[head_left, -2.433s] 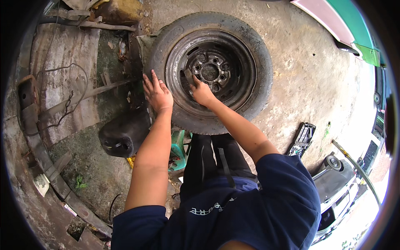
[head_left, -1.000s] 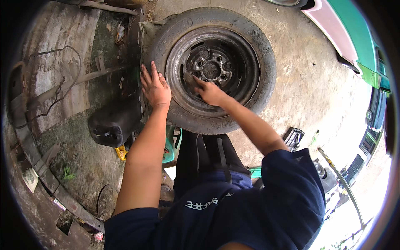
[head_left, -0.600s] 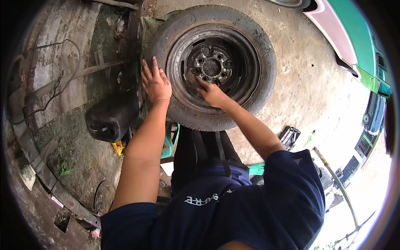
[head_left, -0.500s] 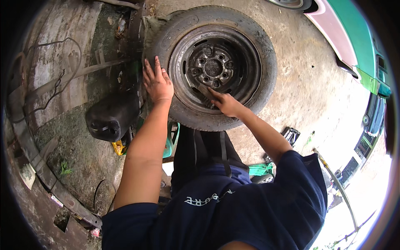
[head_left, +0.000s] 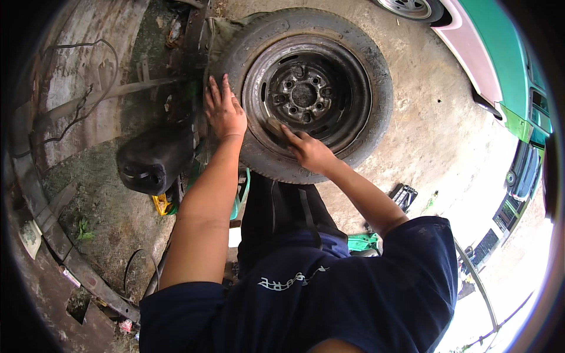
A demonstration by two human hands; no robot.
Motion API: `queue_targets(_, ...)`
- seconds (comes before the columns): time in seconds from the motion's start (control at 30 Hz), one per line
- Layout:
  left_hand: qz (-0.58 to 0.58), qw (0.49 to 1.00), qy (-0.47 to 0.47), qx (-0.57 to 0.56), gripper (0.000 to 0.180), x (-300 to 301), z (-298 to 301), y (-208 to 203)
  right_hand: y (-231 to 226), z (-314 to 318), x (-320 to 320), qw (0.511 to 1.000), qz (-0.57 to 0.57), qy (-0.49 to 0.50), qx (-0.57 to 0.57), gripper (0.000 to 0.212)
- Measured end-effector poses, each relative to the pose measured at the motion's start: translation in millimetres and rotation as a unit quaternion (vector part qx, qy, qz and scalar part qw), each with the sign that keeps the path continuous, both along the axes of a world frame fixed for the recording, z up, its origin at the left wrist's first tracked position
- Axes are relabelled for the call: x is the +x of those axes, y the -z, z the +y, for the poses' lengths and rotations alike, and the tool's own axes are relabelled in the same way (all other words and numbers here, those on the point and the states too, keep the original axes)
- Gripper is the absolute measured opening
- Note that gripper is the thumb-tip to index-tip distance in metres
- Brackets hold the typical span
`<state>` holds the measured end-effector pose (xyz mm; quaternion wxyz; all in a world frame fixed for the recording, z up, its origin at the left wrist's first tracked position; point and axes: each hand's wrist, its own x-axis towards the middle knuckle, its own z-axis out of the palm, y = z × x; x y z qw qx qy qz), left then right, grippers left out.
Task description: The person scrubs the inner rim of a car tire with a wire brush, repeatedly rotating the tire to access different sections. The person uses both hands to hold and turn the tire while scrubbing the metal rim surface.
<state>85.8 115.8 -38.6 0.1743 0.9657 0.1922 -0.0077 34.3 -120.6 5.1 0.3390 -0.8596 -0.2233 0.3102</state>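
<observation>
Black tyre (head_left: 381,109) at twelve o'clock, pressed near nine by the spread left grip (head_left: 225,116). Brush-like tool (head_left: 274,125) is pinched by the right grip (head_left: 312,154) around half-seven inside the metal rim (head_left: 353,126); skin could be scraped if it slips.

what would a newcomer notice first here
Probably the big tyre on its dark steel rim, top centre, with the left hand spread against its left side and the right hand holding a small brush-like tool inside the rim. Next, the green-and-pink car at upper right.
</observation>
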Motion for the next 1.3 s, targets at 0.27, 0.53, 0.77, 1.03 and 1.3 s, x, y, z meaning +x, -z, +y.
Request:
queue_targets(0.27,-0.009,1.0,-0.008,-0.012,0.058,-3,0,0,26,61,23,0.985,-0.007,0.161,0.054,0.067)
queue_targets(0.53,-0.004,1.0,-0.006,0.006,0.057,0,-3,-3,20,53,14,0.988,0.014,0.148,0.04,0.066)
queue_targets(0.77,0.012,1.0,-0.006,0.011,0.054,-1,-4,-8,35,69,28,0.974,-0.045,0.209,0.077,0.066)
queue_targets(1.03,0.01,1.0,-0.009,-0.003,0.055,3,-5,-11,31,89,44,0.957,-0.03,0.282,0.066,0.065)
queue_targets(1.3,0.012,1.0,-0.004,-0.005,0.058,-1,-2,-4,25,82,21,0.96,-0.038,0.266,0.073,0.064)
